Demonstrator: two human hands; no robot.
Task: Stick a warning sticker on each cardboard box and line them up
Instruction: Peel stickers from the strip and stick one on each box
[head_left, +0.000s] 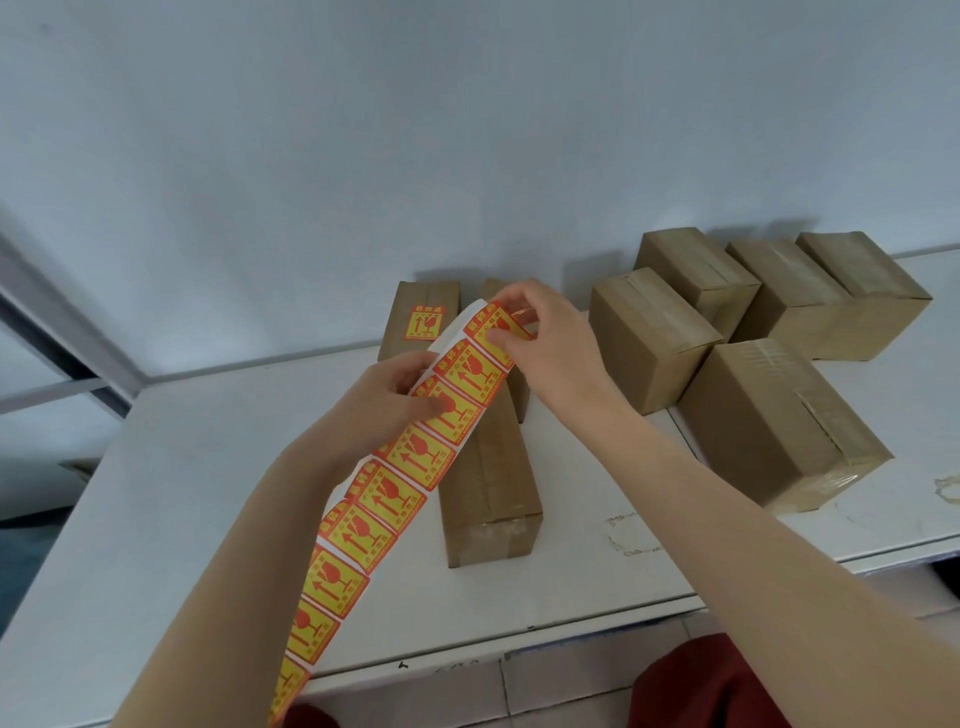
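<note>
A long strip of yellow-and-red warning stickers (395, 499) hangs from my hands down past the table's front edge. My left hand (395, 400) grips the strip near its top. My right hand (540, 332) pinches the topmost sticker (498, 325) at the strip's upper end. Under the strip stands a plain cardboard box (493, 493) with its long side toward me. By the wall stands a box bearing a sticker (421, 317). A second box behind my right hand is mostly hidden.
Several unstickered taped boxes (649, 338) are grouped at the right, the nearest one (779, 431) close to the table's front. The white table (208, 493) meets a pale wall at the back. Red clothing (711, 686) shows below the table edge.
</note>
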